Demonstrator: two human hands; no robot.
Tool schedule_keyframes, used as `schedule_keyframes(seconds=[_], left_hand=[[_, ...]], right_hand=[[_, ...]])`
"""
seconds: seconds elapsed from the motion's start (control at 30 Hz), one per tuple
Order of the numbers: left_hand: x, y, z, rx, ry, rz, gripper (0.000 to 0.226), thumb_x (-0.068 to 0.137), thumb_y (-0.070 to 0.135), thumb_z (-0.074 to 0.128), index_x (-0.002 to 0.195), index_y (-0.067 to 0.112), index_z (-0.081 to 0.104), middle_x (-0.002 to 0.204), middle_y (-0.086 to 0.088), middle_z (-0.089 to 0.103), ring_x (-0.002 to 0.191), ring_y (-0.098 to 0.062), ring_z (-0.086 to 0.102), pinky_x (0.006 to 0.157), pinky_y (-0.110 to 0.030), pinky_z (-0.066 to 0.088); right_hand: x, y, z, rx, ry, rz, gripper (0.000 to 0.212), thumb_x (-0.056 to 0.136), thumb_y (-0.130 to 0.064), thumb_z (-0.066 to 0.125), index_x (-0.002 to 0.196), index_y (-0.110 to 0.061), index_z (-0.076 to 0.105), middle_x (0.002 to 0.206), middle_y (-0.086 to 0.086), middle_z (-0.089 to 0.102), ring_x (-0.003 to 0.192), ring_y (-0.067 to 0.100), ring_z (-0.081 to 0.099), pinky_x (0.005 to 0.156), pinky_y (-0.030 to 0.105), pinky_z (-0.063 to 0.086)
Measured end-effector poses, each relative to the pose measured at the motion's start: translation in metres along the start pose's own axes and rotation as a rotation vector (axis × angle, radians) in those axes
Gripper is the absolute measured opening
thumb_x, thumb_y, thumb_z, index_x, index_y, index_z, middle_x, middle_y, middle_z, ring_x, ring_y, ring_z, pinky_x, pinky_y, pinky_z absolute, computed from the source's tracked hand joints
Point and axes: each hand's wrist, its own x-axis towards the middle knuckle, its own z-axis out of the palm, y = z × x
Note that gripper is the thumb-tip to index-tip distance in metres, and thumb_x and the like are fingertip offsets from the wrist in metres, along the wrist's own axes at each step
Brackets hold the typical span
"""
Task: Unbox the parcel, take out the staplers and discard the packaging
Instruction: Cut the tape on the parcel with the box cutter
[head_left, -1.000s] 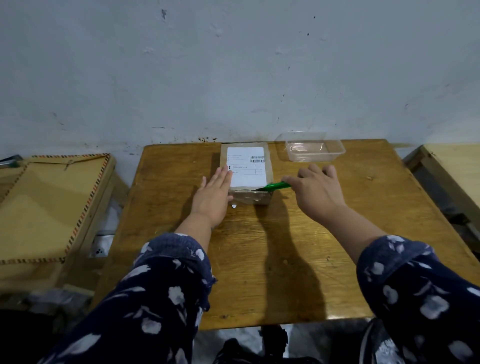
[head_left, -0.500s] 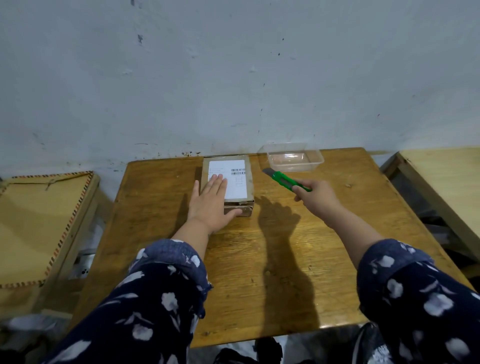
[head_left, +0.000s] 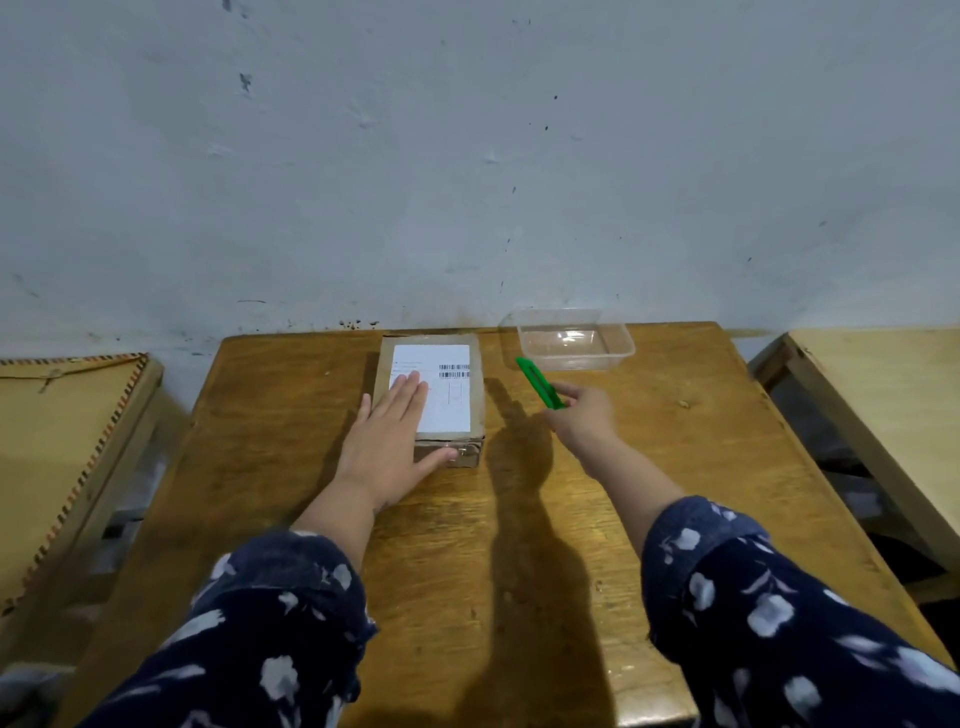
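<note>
Head view: the parcel (head_left: 436, 395) is seen lying closed on the wooden table (head_left: 675, 467) near the wall, pinned under the flattened, spread left hand (head_left: 387, 441), while a green cutter (head_left: 540, 384) is pinched in the right hand (head_left: 582, 421), raised just beside the box and near a clear plastic tray (head_left: 613, 349). The task is judged barely begun. No flap is lifted and no staplers are visible, so opening, emptying and discarding the packaging all remain.
</note>
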Motion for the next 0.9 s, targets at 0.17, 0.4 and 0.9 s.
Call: schedule_keyframes(seconds=[0.17, 0.4, 0.9], left_hand=[[0.002, -0.002, 0.006, -0.015, 0.032, -0.017, 0.098, 0.078, 0.08, 0.021, 0.154, 0.021, -0.002, 0.161, 0.005, -0.007, 0.147, -0.011, -0.01, 0.119, -0.041, -0.003], [0.006, -0.008, 0.013, 0.033, 0.042, -0.011, 0.104, 0.072, 0.086, 0.001, 0.153, 0.021, -0.002, 0.158, 0.007, -0.009, 0.145, -0.009, -0.012, 0.117, -0.039, -0.006], [0.005, -0.008, 0.014, 0.005, 0.057, 0.014, 0.1, 0.077, 0.083, 0.008, 0.153, 0.019, 0.005, 0.159, 0.005, -0.001, 0.147, -0.01, -0.004, 0.118, -0.039, -0.002]], right_hand=[[0.029, 0.001, 0.037, -0.164, 0.048, -0.002, 0.042, 0.088, -0.02, 0.063, 0.129, -0.016, 0.056, 0.116, 0.009, 0.065, 0.092, 0.023, 0.065, 0.079, 0.041, 0.058], [0.059, 0.003, 0.072, -0.393, 0.15, -0.055, 0.045, 0.087, -0.034, 0.062, 0.13, -0.021, 0.054, 0.124, 0.005, 0.054, 0.109, 0.026, 0.055, 0.092, 0.042, 0.049], [0.062, -0.024, 0.075, -0.232, 0.151, -0.468, 0.034, 0.097, -0.019, 0.046, 0.128, -0.013, 0.056, 0.122, 0.006, 0.059, 0.108, 0.022, 0.057, 0.091, 0.03, 0.046]])
